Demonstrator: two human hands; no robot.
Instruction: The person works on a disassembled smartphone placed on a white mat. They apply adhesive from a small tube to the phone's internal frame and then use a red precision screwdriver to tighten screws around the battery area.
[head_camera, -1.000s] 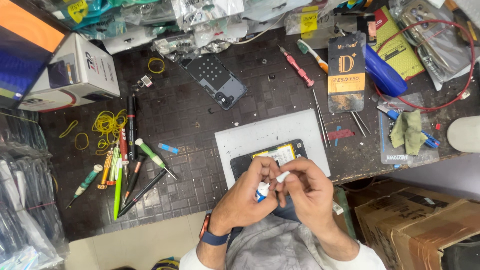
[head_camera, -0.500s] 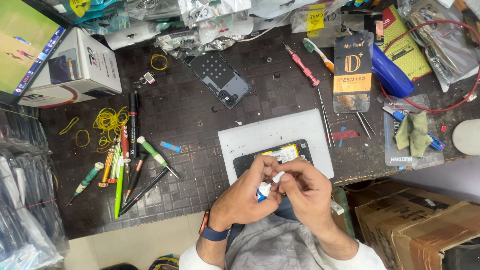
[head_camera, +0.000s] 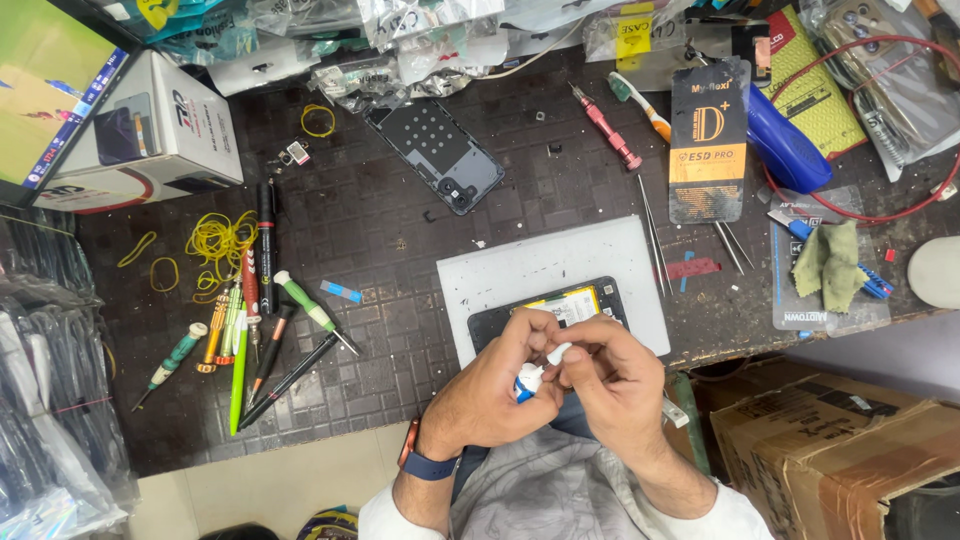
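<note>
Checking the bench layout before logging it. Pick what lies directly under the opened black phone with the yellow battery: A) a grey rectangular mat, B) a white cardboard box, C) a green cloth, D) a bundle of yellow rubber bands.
A: the opened black phone with the yellow battery rests on the grey rectangular mat, just beyond both hands.

A dark grid-patterned work mat (head_camera: 400, 330) is laid out. On it, a light grey pad (head_camera: 540, 265) is seen; left of the pad, yellow rubber bands (head_camera: 222, 240); right of it, an olive-green cloth (head_camera: 830, 262). A white-and-blue small tube (head_camera: 530, 377) is shown below the pad.
</note>
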